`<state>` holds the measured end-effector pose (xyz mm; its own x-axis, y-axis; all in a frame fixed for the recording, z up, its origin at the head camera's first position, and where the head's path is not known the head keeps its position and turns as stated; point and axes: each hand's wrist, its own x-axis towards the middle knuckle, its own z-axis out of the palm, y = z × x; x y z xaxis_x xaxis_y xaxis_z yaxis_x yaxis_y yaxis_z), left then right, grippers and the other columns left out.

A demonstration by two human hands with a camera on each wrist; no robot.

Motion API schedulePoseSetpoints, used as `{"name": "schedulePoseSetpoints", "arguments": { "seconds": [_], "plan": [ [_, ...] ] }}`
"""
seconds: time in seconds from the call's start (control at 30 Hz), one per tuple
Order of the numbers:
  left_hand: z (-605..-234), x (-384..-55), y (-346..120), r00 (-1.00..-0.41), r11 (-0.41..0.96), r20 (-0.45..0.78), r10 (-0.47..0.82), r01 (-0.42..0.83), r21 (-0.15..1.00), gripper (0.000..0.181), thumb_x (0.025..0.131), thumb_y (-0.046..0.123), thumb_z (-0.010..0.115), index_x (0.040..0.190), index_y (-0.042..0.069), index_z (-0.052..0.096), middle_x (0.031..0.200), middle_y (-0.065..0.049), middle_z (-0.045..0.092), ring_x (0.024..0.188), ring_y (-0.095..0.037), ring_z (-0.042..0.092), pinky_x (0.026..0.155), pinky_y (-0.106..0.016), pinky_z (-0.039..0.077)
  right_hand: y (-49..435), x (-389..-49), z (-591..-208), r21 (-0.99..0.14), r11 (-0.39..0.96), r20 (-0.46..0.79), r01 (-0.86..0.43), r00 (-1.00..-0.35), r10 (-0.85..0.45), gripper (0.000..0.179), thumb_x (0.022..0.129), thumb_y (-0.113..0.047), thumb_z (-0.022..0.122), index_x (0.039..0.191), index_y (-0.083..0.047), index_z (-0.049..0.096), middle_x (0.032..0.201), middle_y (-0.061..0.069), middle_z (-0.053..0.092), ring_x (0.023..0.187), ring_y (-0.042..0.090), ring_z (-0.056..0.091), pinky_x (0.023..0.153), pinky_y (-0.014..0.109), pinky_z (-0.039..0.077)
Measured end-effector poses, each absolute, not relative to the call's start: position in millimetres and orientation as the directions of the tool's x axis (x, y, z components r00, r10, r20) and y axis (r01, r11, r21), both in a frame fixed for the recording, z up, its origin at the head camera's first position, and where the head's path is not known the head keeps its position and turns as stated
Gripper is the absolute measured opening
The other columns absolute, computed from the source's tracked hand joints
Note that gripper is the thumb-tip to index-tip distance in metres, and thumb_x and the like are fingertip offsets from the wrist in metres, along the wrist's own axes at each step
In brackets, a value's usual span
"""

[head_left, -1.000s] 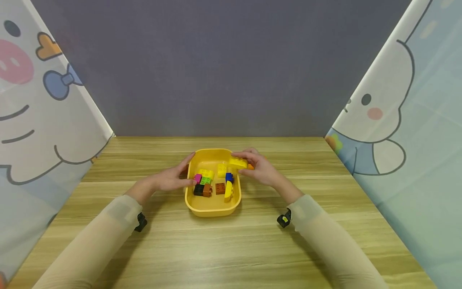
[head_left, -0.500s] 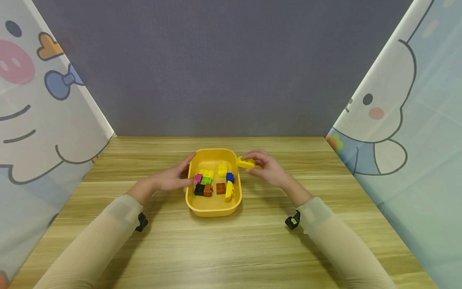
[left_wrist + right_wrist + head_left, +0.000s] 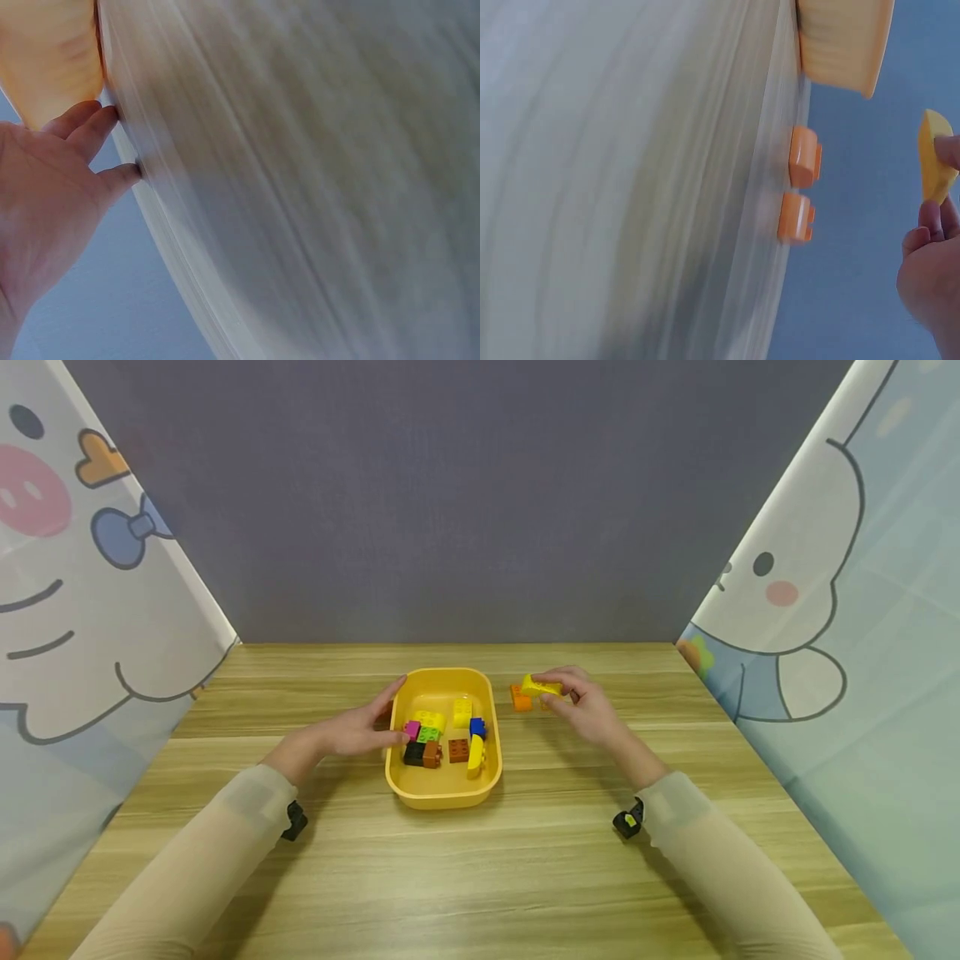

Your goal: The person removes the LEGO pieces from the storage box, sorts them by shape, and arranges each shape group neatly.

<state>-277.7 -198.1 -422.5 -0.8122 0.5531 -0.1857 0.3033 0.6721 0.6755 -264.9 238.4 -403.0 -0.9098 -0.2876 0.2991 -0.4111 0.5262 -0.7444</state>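
A yellow plastic bin (image 3: 444,803) stands on the table with several toy building bricks inside. My left hand (image 3: 358,731) holds the bin's left side, its thumb over the rim and its other fingers along the outer wall. To the right of the bin, my right hand (image 3: 583,703) pinches a curved yellow brick (image 3: 538,686) between thumb and fingers. In the right wrist view, that yellow brick (image 3: 933,159) is raised above the table. Beneath it on the table sit two orange bricks, one nearer the bin (image 3: 804,157) and one farther away (image 3: 793,217).
In the bin lie a yellow brick (image 3: 462,711), a green brick (image 3: 428,735), a black brick (image 3: 413,754), a blue brick (image 3: 477,727) and others. A dark grey panel (image 3: 457,510) rises behind the table, with cartoon-printed sheets on both sides.
My right hand has moved right with the curved yellow brick, from over the bin's rim to above the orange bricks, which show more now. My left hand and the bin have stayed put.
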Motion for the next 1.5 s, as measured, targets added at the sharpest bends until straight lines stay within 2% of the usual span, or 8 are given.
{"name": "schedulePoseSetpoints", "arguments": {
  "seconds": [0.13,0.27,0.4,0.5,0.6,0.83,1.2,1.5],
  "plan": [
    [-422.0,-277.4,-197.5,-0.811,0.668,-0.182,0.556,0.306,0.678,0.112,0.105,0.054,0.068,0.176,0.030,-0.015,0.180,-0.029,0.022,0.165,-0.052,0.026,0.133,-0.073,0.020,250.8,-268.3,-405.6,-0.761,0.521,0.305,-0.387,-0.922,-0.239,0.042,0.103,-0.003,0.069,0.143,-0.011,0.072,0.129,0.016,0.062,0.086,0.023,0.044,0.070,0.026,0.038],
    [-421.3,-276.9,-197.0,-0.811,0.665,-0.181,0.557,0.305,0.681,0.112,0.105,0.053,0.068,0.177,0.029,-0.014,0.180,-0.029,0.022,0.165,-0.052,0.027,0.133,-0.073,0.020,265.1,-274.3,-409.4,-0.753,0.549,0.304,-0.362,-0.932,-0.198,0.044,0.103,-0.002,0.069,0.146,-0.008,0.070,0.116,0.019,0.058,0.089,0.022,0.050,0.076,0.022,0.044],
    [-420.4,-276.3,-196.9,-0.813,0.667,-0.181,0.554,0.304,0.680,0.113,0.104,0.053,0.069,0.177,0.029,-0.014,0.180,-0.029,0.021,0.165,-0.052,0.026,0.133,-0.073,0.020,278.2,-280.0,-414.4,-0.726,0.601,0.309,-0.335,-0.939,-0.151,0.046,0.103,-0.004,0.075,0.149,-0.007,0.068,0.129,0.022,0.063,0.100,0.025,0.063,0.085,0.014,0.050],
    [-420.6,-276.4,-196.9,-0.814,0.672,-0.179,0.552,0.308,0.674,0.112,0.105,0.054,0.068,0.176,0.031,-0.015,0.180,-0.028,0.021,0.166,-0.052,0.026,0.133,-0.073,0.020,286.0,-283.9,-417.4,-0.702,0.645,0.302,-0.302,-0.947,-0.114,0.048,0.103,-0.008,0.077,0.150,-0.008,0.067,0.134,0.023,0.064,0.103,0.029,0.068,0.083,0.012,0.051],
    [-420.9,-276.7,-197.0,-0.814,0.673,-0.179,0.552,0.309,0.672,0.112,0.105,0.054,0.068,0.176,0.032,-0.015,0.180,-0.028,0.022,0.165,-0.052,0.027,0.133,-0.073,0.020,291.8,-287.7,-419.0,-0.674,0.681,0.307,-0.286,-0.947,-0.093,0.048,0.102,-0.012,0.079,0.149,-0.008,0.068,0.135,0.024,0.066,0.103,0.033,0.070,0.082,0.016,0.052],
    [-419.2,-274.7,-197.2,-0.807,0.662,-0.175,0.563,0.314,0.680,0.111,0.106,0.051,0.067,0.176,0.028,-0.016,0.180,-0.029,0.021,0.166,-0.052,0.026,0.133,-0.073,0.020,299.2,-294.6,-418.5,-0.631,0.720,0.324,-0.289,-0.941,-0.094,0.047,0.101,-0.014,0.081,0.146,-0.006,0.069,0.133,0.027,0.065,0.103,0.039,0.069,0.083,0.036,0.056],
    [-419.9,-274.6,-196.7,-0.810,0.661,-0.173,0.561,0.312,0.683,0.111,0.106,0.050,0.067,0.176,0.030,-0.016,0.180,-0.030,0.020,0.166,-0.053,0.025,0.133,-0.073,0.019,305.5,-303.9,-419.2,-0.625,0.750,0.235,-0.216,-0.968,-0.083,0.047,0.102,-0.018,0.080,0.145,-0.003,0.067,0.129,0.025,0.062,0.110,0.040,0.064,0.091,0.045,0.054],
    [-419.8,-274.4,-196.4,-0.812,0.661,-0.163,0.561,0.320,0.678,0.110,0.106,0.050,0.068,0.177,0.029,-0.015,0.180,-0.029,0.021,0.165,-0.052,0.027,0.133,-0.072,0.020,305.2,-310.6,-422.2,-0.598,0.783,0.121,-0.168,-0.985,-0.119,0.046,0.105,-0.025,0.078,0.145,-0.006,0.066,0.135,0.026,0.062,0.116,0.042,0.064,0.099,0.056,0.057]
  ]
}}
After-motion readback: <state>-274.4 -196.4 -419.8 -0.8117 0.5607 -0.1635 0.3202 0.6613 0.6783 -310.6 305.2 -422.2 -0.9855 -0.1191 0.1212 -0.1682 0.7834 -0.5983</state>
